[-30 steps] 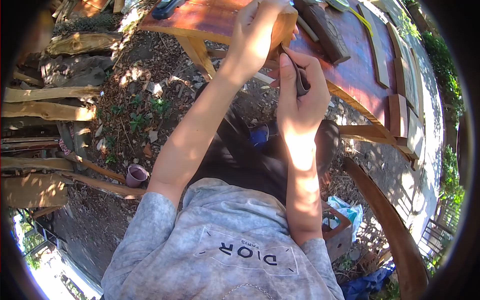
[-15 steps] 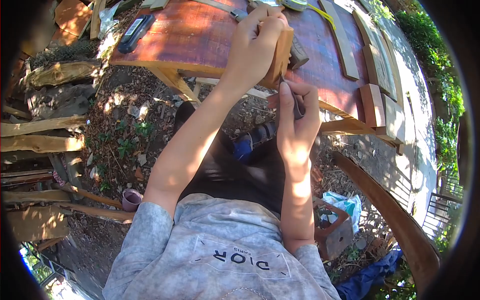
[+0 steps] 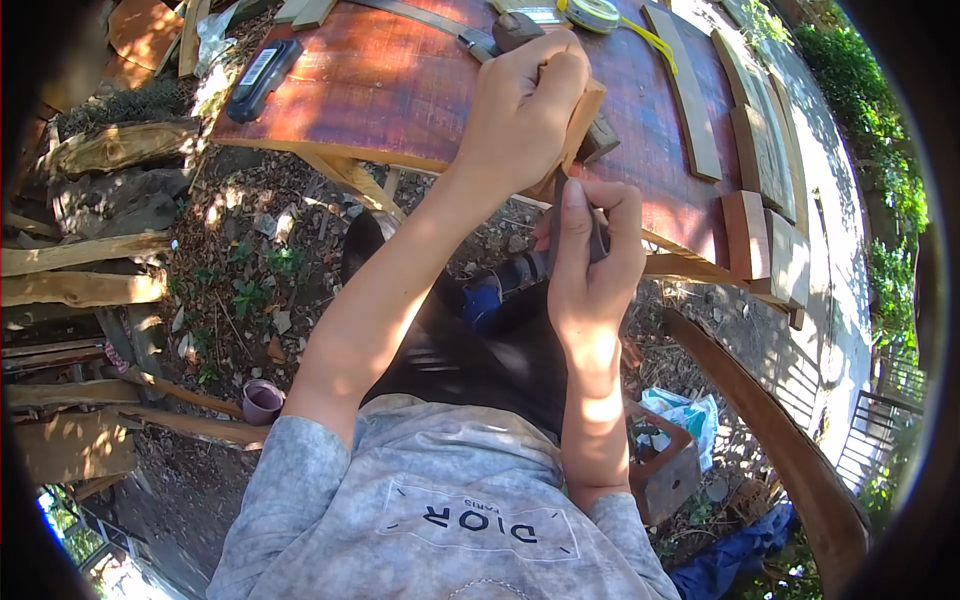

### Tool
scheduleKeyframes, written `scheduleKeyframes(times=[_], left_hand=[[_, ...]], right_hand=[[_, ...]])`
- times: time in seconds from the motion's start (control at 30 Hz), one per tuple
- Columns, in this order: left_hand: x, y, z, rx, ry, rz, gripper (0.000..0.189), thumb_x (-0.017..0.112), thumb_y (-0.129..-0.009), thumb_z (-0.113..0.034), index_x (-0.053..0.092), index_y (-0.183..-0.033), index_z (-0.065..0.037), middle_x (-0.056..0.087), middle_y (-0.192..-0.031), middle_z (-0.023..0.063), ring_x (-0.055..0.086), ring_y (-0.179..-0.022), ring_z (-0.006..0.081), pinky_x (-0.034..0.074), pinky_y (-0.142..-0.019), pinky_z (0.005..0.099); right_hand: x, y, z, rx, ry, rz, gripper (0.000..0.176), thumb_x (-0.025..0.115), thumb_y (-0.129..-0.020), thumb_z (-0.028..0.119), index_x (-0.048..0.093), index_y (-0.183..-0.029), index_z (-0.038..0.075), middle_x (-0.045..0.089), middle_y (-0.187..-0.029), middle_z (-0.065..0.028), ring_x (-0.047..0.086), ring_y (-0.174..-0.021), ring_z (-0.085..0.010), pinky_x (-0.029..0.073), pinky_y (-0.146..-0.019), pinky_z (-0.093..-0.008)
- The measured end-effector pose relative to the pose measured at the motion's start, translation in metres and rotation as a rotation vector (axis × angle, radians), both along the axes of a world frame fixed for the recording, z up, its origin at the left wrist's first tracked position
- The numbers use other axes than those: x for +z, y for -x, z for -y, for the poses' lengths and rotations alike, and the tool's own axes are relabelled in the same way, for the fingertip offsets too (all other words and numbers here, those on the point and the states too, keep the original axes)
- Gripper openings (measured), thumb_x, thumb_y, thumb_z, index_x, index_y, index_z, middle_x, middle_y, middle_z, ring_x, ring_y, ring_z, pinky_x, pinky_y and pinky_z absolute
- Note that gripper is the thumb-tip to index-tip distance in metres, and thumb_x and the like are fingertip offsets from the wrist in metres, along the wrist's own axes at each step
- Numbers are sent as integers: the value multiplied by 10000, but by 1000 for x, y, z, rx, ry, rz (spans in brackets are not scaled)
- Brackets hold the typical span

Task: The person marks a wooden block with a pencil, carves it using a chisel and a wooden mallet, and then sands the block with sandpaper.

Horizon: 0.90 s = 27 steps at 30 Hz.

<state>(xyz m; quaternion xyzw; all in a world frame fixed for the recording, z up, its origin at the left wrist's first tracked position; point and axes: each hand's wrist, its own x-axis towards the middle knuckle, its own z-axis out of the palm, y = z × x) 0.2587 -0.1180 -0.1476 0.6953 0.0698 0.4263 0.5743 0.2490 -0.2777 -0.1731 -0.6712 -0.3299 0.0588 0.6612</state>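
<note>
Head view: two hands work at a wooden block [image 3: 581, 124], which is held up by the near edge of the desk [image 3: 400, 90].
The left hand [image 3: 528, 112] is closed around the block's upper part; the right hand [image 3: 602, 265], just below the block, pinches a dark, bent strip [image 3: 598, 242] between thumb and fingers. The strip's upper end reaches the block's lower end, though contact cannot be told. On the desk, a tape measure [image 3: 593, 13] lies beyond the block, a long board [image 3: 682, 95] to its right, and a black case [image 3: 263, 80] well to its left.
</note>
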Motion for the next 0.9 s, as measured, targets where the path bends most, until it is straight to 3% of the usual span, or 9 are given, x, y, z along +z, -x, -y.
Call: scheduleKeyframes(times=[0.23,0.33,0.9], left_hand=[[-6,0,4,-10,39,58,303,520,-1035,-224,570,-829,-8,535,-695,66,484,-675,132,411,-629,352],[-5,1,3,-31,52,25,312,516,-1042,-228,553,-824,-8,516,-697,68,475,-680,138,413,-645,355],[-12,-2,-3,-54,92,62,323,496,-1061,-223,547,-832,-1,543,-733,84,495,-712,158,432,-679,363]], right_hand=[[-3,-2,-3,2,3,84,94,591,-1108,59,589,-1054,-18,603,-761,-42,580,-643,-76,453,-589,-246],[10,1,1,-20,71,-33,112,592,-1110,69,588,-1035,-13,616,-727,-43,599,-624,-80,462,-581,-243],[20,2,-6,-29,55,-7,117,603,-1109,86,583,-1051,-14,638,-712,-41,626,-631,-72,481,-575,-232]])
